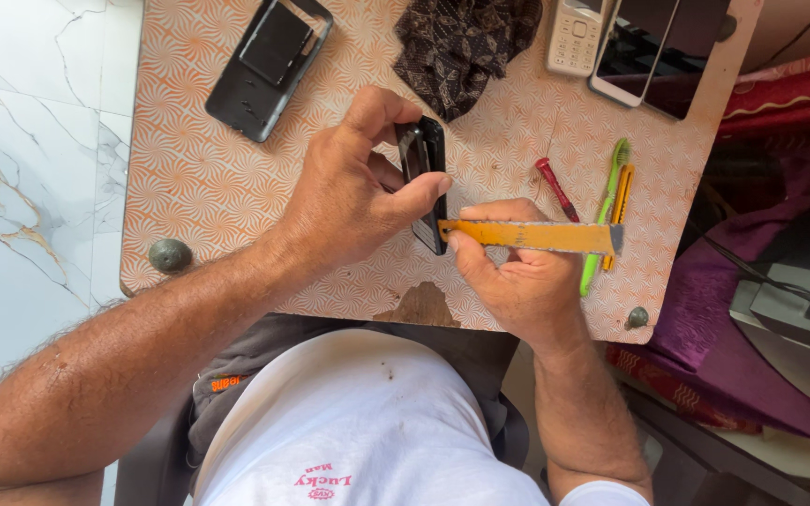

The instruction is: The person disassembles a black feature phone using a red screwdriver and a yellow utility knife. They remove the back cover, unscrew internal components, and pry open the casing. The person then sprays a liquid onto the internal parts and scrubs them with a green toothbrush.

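The left hand (353,192) is curled around a small black phone (424,178), slim and glossy, held on edge above the middle of the board (208,178), thumb on the far side and forefinger pressed along the near side; the right hand (517,276) is closed on a flat yellow cutter (532,236), a long worn strip with scuffed paint, its tip set against the lower end of the phone; the two hands nearly touch there.

At the board's far left corner lies a dark phone frame (269,61), rectangular and matt, with a loose panel in it; at the middle of the far edge sits a crumpled dark patterned cloth (461,47); toward the far right corner lie a pale keypad handset (576,36) and a white-rimmed phone with a dark screen (635,52); near the right edge, just beyond the cutter, lie a red-handled screwdriver (555,186), a green toothbrush (607,201) and a slim orange tool (619,201), the last two side by side.

The board is laminate printed with orange and white swirls, chipped to bare brown at the near edge (421,307), with round metal knobs (170,254) at its near corners; it rests across the person's lap; white marble floor (30,169) with gold veins lies to the left, purple and red fabric (752,281) to the right.
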